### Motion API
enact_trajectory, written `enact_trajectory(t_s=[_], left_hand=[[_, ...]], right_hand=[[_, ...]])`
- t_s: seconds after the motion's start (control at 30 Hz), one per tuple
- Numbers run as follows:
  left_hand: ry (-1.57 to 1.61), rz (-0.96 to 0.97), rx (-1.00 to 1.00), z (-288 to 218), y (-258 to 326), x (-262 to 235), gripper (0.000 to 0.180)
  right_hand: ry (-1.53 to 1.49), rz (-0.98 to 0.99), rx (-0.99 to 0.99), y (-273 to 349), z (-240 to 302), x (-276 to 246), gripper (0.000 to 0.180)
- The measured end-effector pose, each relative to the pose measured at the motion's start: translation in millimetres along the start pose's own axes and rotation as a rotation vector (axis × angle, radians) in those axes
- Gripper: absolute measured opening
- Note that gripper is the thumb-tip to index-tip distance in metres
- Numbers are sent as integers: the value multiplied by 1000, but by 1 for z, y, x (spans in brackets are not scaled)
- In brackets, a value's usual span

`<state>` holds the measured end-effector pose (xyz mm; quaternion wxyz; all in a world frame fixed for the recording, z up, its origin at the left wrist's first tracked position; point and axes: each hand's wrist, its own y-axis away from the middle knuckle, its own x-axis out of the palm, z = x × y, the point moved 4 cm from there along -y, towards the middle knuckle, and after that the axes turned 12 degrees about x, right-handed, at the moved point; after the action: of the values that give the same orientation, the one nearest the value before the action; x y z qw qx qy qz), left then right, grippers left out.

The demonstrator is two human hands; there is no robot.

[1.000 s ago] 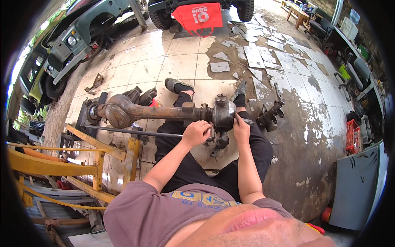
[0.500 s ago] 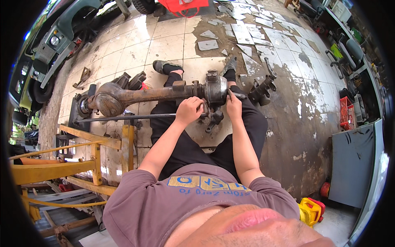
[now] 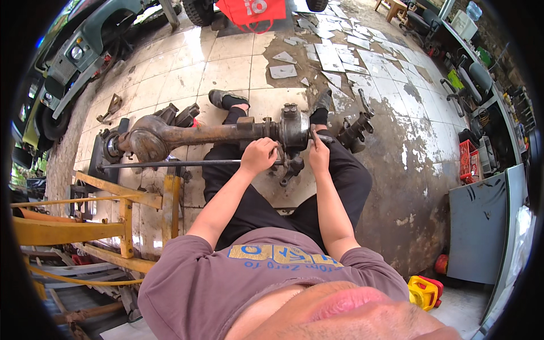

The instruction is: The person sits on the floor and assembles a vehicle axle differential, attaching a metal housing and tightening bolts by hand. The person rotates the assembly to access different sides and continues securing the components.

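Observation:
A rusty vehicle axle housing point(image 3: 212, 134) lies crosswise in front of me, its round differential bulge toward the left. At its right end sits a shiny rounded steering knuckle point(image 3: 294, 127), with a short shaft point(image 3: 325, 138) sticking out to the right. Along the near side runs a long thin steering rod point(image 3: 198, 163). My left hand point(image 3: 259, 154) is closed at the knuckle's left side, just above the rod; what its fingers grip is hidden. My right hand point(image 3: 319, 154) is closed with its fingertips against the knuckle's right face, beside the shaft; any held thing is too small to name.
Another dark metal part point(image 3: 356, 133) stands right of my leg. A yellow metal frame point(image 3: 130, 229) is at the left. Broken tiles point(image 3: 328, 58) and a red bag point(image 3: 253, 12) lie ahead. At right are a grey cabinet panel point(image 3: 479, 226) and a red crate point(image 3: 468, 161).
My view has shifted slightly. The right hand's fingertips have moved a little left and up against the knuckle's face; the left hand stays at about the same spot.

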<state>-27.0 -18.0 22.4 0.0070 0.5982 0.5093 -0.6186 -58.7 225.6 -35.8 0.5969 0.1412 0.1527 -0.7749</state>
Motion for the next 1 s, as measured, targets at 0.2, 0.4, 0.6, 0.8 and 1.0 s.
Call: enact_trajectory(t_s=[0.2, 0.4, 0.6, 0.8, 1.0], left_hand=[[0, -24, 8, -6, -3, 2, 10], [-20, -4, -24, -5, 2, 0, 11], [-14, -9, -39, -5, 3, 0, 9], [3, -12, -33, -9, 0, -2, 9], [-43, 20, -27, -5, 1, -5, 9]], right_hand=[[179, 93, 128, -2, -23, 0, 41], [0, 36, 23, 5, 4, 1, 42], [58, 60, 58, 0, -1, 0, 43], [-19, -11, -51, -1, -2, -1, 41], [53, 57, 108, -6, 11, -1, 40]])
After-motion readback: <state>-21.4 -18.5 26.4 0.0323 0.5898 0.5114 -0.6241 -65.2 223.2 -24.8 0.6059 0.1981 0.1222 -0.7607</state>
